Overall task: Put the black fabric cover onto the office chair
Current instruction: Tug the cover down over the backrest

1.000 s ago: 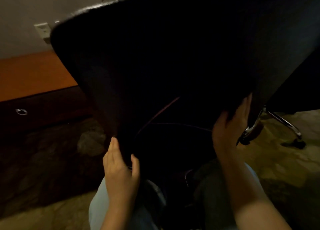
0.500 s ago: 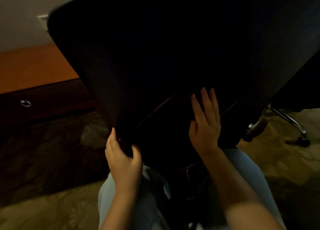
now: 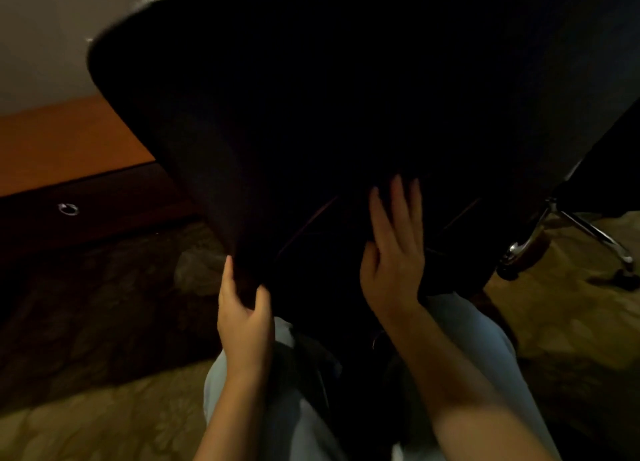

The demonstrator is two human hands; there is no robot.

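Note:
The office chair's backrest fills the upper middle of the view, with the black fabric cover stretched over it. My left hand pinches the cover's lower left corner between thumb and fingers. My right hand lies flat, fingers straight, on the dark lower middle of the backrest. The chair's chrome base leg shows at the right. In this dim light the cover's lower hem is hard to tell from the chair.
A low wooden cabinet with a ring pull stands at the left against the wall. Patterned carpet covers the floor. My knees in light trousers are below the chair.
My right hand left the cover's lower right edge, moved left to the middle of the backrest and now lies flat there. My left hand kept its hold on the left corner.

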